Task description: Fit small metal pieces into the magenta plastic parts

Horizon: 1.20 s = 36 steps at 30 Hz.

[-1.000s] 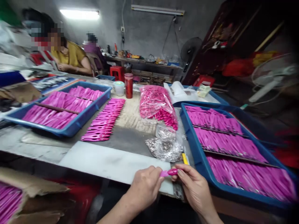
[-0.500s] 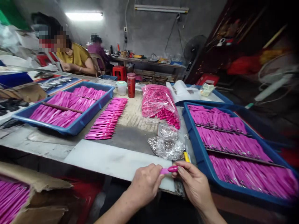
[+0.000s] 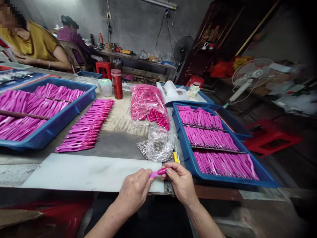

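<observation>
My left hand [image 3: 135, 188] is closed around a light pink plastic handle [image 3: 154, 174]; most of it is hidden in the fist. A glossy, darker magenta tip piece [image 3: 161, 171] sits at the handle's exposed end, and my right hand [image 3: 182, 183] pinches it between thumb and fingers. Both hands are over the front edge of a white board [image 3: 94, 173]. Just beyond them lies a crumpled clear plastic bag of small metal parts [image 3: 158, 148]. A row of pink handles with dark tips [image 3: 85, 127] lies side by side to the left.
Blue trays of pink pieces stand at left [image 3: 53, 127] and right [image 3: 184, 155]. Behind the metal parts is a clear bag of magenta tips [image 3: 148, 102]. A red tumbler [image 3: 117, 84] and white tub [image 3: 106, 88] stand farther back. A co-worker in a yellow top [image 3: 41, 43] sits far left.
The view has swung to the right, so the table's things appear farther left and more of the right-hand fan and red stool shows. Both hands keep the same hold on the piece.
</observation>
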Each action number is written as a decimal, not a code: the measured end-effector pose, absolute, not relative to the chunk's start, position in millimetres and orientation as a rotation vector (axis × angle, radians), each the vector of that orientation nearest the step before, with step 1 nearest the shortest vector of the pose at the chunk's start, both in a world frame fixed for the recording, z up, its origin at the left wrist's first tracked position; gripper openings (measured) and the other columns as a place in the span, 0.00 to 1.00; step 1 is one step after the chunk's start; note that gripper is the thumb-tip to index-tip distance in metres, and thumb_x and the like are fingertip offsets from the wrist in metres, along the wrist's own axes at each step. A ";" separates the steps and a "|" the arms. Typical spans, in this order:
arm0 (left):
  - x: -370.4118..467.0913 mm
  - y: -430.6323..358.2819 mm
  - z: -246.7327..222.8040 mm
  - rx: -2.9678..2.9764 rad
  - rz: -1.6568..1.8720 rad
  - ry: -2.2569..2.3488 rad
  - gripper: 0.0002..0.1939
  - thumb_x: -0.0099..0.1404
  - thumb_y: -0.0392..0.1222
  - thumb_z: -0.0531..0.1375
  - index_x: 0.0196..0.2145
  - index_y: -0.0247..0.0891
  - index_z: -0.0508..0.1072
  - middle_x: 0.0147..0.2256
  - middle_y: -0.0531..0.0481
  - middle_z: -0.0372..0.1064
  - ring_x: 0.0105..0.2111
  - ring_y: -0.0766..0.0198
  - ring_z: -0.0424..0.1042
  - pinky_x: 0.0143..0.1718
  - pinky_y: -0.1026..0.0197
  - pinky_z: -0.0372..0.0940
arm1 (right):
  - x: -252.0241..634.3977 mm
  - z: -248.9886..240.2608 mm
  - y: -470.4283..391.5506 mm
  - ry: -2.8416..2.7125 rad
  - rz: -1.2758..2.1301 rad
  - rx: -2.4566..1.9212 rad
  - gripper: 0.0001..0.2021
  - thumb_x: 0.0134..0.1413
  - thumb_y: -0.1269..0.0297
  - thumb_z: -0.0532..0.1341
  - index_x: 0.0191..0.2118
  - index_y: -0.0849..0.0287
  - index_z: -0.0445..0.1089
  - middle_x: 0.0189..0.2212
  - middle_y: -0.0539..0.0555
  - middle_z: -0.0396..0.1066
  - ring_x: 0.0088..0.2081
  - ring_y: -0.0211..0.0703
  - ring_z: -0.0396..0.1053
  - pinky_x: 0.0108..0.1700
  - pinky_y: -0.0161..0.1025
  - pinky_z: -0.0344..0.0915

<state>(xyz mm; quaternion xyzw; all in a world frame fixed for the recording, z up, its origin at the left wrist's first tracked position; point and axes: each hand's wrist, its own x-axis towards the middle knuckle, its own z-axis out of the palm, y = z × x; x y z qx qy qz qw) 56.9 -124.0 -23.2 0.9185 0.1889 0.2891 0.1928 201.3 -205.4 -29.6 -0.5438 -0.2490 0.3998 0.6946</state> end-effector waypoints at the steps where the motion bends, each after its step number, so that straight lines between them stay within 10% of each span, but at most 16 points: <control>1: 56.9 -123.8 -23.6 2.570 0.799 0.532 0.11 0.65 0.38 0.44 0.35 0.36 0.65 0.23 0.51 0.63 0.22 0.67 0.63 0.22 0.66 0.60 | 201.4 -29.3 -205.1 -0.552 0.892 -1.210 0.09 0.42 0.62 0.64 0.31 0.59 0.70 0.23 0.51 0.72 0.23 0.36 0.68 0.29 0.36 0.66; 36: 54.4 -125.5 -21.6 2.684 0.707 0.449 0.13 0.65 0.38 0.44 0.42 0.35 0.64 0.25 0.51 0.62 0.21 0.68 0.63 0.21 0.67 0.60 | 206.7 -8.3 -210.4 -1.525 0.492 -1.591 0.07 0.52 0.63 0.56 0.35 0.58 0.69 0.26 0.51 0.68 0.30 0.37 0.65 0.32 0.33 0.63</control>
